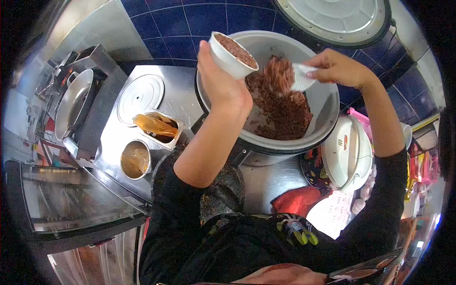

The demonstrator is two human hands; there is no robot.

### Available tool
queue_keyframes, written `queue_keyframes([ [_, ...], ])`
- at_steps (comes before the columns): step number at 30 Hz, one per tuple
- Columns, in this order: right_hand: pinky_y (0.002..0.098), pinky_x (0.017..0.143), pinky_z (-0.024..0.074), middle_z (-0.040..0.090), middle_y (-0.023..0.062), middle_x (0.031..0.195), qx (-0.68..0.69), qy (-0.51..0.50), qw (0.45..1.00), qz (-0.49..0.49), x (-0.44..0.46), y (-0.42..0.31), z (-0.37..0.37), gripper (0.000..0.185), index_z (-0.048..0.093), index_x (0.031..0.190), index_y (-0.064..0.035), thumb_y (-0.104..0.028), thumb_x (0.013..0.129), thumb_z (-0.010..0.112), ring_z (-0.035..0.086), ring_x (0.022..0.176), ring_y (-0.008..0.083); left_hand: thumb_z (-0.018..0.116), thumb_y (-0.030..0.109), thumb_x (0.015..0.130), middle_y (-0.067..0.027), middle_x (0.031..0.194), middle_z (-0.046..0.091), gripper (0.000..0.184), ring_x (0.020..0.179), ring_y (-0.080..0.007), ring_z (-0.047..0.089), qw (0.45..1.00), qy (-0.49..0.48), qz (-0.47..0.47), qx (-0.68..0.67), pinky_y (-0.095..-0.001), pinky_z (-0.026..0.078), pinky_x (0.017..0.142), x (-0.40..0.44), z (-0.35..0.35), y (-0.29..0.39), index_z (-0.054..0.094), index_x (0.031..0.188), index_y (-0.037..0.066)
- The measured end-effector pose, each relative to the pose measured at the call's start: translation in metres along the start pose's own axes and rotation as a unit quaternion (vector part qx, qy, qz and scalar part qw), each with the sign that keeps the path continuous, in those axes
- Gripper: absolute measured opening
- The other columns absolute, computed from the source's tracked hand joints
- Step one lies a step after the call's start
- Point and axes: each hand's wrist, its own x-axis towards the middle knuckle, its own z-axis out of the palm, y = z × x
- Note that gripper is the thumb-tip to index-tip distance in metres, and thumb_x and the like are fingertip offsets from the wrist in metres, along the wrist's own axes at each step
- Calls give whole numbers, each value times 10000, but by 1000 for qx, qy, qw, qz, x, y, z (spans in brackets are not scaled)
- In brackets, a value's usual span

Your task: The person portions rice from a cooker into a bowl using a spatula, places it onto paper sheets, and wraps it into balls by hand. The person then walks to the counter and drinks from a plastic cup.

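My left hand (221, 88) holds up a white bowl (225, 62) over the left rim of a large rice cooker (334, 102). Brown rice fills the bowl, which tilts to the right. My right hand (338, 69) grips a white rice paddle (303, 77) above the cooker's right side. A clump of brown rice, smeared by motion, covers the paddle's end. Below it, more brown rice (285, 121) lies heaped in the cooker, with part of the pale bottom showing at the left.
The cooker's lid (337, 16) stands open behind. At left are a round metal lid (141, 97), a rectangular container (178, 135), a metal pot (135, 160) and a pan (76, 104). A white lidded container (346, 154), red cloth (298, 199) and paper (331, 214) lie right.
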Motion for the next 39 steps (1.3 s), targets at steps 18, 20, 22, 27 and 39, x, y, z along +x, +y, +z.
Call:
queue_keyframes([
  [18, 346, 634, 515, 610, 123, 873, -415, 506, 756, -4, -16, -59, 140, 448, 502, 1273, -9, -140, 845, 507, 633, 768, 236, 342, 487, 937, -93, 1221, 535, 485, 1143, -279, 512, 974, -20, -223, 21, -501, 382, 979, -17, 14, -7, 506, 1217, 126],
  [20, 383, 671, 507, 637, 204, 912, -283, 577, 765, -39, -21, -48, 115, 417, 502, 1250, 54, -163, 893, 495, 641, 787, 331, 347, 450, 933, -80, 1261, 518, 449, 1204, -282, 470, 976, -47, -214, -3, -545, 349, 1003, -13, 12, -8, 505, 1225, 148],
  [22, 416, 694, 494, 630, 246, 905, -172, 600, 776, -85, -27, -43, 108, 426, 494, 1240, 75, -188, 906, 507, 629, 795, 382, 345, 432, 928, -86, 1271, 512, 450, 1209, -289, 469, 974, -58, -219, -25, -536, 361, 999, -13, 12, -6, 501, 1234, 141],
  [27, 451, 725, 475, 615, 293, 859, -76, 546, 832, -67, -22, -35, 124, 439, 488, 1229, 96, -209, 915, 528, 611, 813, 437, 328, 405, 925, -104, 1306, 492, 461, 1223, -310, 457, 970, -51, -233, -37, -532, 378, 996, -18, 16, 2, 491, 1262, 136],
  [39, 364, 784, 471, 627, 257, 1006, 17, 492, 868, -67, -16, -28, 112, 416, 533, 1260, -32, -291, 935, 514, 638, 875, 362, 294, 436, 926, -105, 1291, 507, 476, 1212, -320, 467, 969, -66, -238, -22, -551, 375, 994, -19, 16, 0, 526, 1228, 151],
])
